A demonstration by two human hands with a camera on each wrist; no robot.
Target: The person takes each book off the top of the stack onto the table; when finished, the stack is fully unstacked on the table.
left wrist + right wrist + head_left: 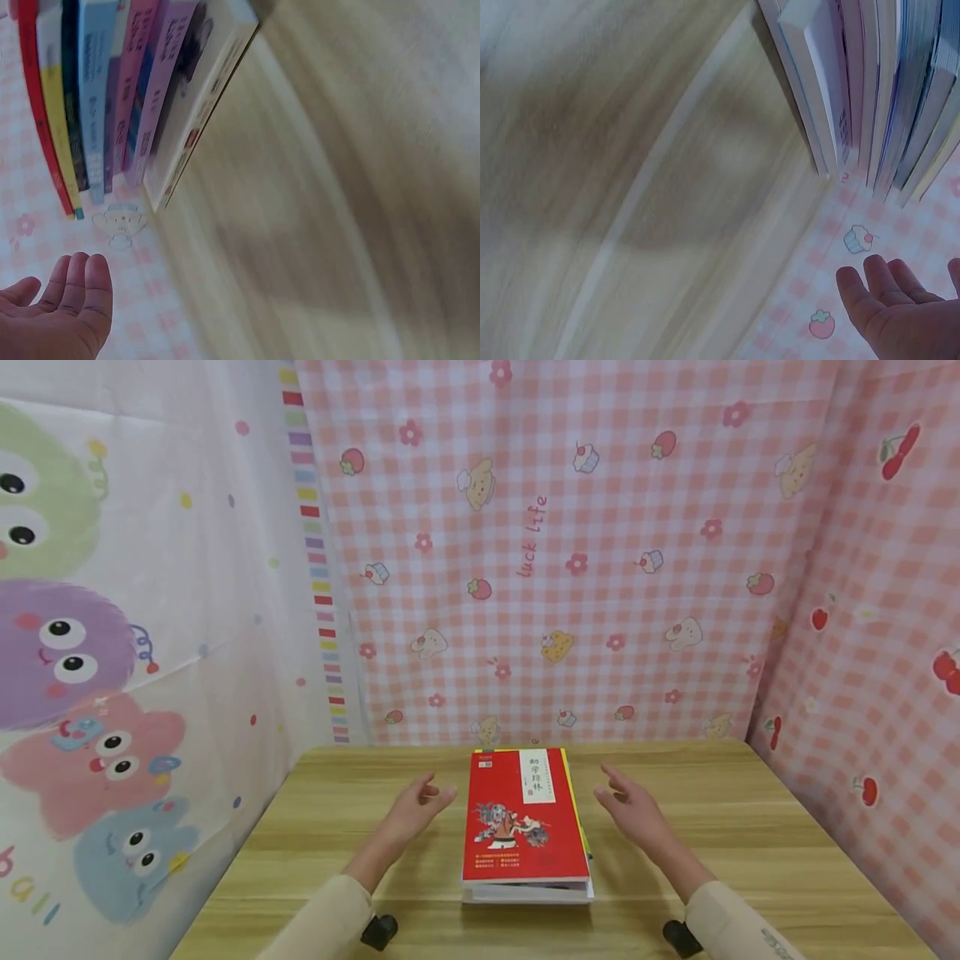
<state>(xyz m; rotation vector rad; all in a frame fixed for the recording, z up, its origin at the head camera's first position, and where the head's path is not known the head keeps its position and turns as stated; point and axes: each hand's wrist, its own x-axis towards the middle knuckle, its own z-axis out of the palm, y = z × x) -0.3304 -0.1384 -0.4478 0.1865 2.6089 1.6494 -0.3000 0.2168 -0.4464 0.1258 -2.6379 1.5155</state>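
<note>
A stack of several books lies flat on the table, topped by a red book with a white title panel and an illustration of figures. To its left my left hand hovers with loosely bent fingers, touching nothing. My right hand is held on the other side, also apart from the stack. The left wrist view shows the spines, among them a light blue book and a thick white one at the bottom. Page edges of the stack face my right hand in the right wrist view.
The wood-grain table carries the stack near its middle. Behind it hangs a pink checked curtain; a white cartoon-printed cloth closes the left side, and a cherry-printed cloth the right.
</note>
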